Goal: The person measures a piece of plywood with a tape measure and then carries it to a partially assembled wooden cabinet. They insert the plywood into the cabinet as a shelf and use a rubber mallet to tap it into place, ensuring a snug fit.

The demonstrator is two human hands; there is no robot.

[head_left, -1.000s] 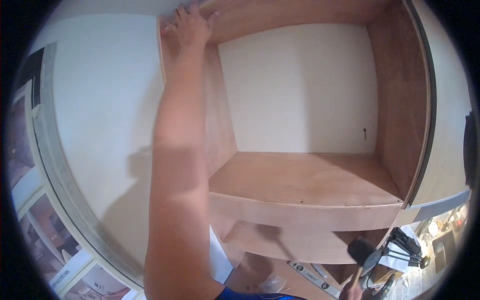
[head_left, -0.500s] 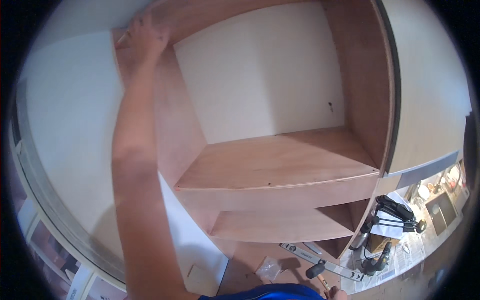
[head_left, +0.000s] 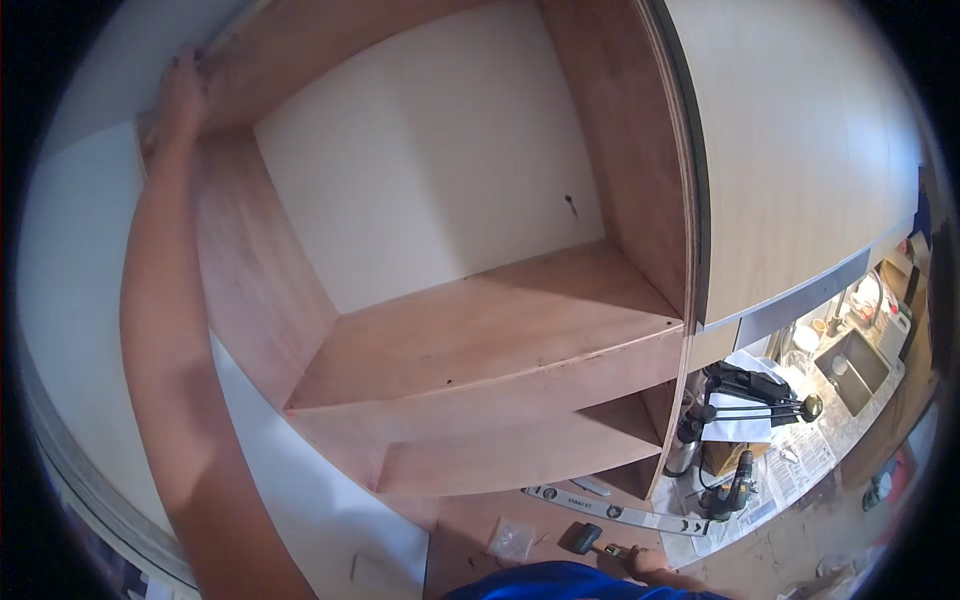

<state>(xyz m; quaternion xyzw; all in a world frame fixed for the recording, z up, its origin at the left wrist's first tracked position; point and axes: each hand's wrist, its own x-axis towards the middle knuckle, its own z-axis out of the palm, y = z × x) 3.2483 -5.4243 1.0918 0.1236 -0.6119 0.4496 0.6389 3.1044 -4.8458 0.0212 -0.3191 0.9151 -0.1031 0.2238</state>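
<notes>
A wooden cabinet box with a reddish-brown plywood inside and a pale back panel fills the middle of the head view. My left arm reaches up along its left side. High at the upper left corner, my left hand grips the front edge of the cabinet's top panel; some of its fingers are hard to make out. Low down, near the bottom edge, my right hand is closed around the handle of a mallet with a dark head. The mallet head points left, below the cabinet's lower shelf.
A silver spirit level lies below the shelf, by a clear plastic bag. To the right, a newspaper-covered counter carries a power drill, black tools and a sink. A pale cabinet door adjoins on the right.
The view has turned right, so the cabinet sits further left. My left hand stays by the upper left corner. My right hand and the mallet have come further into view.
</notes>
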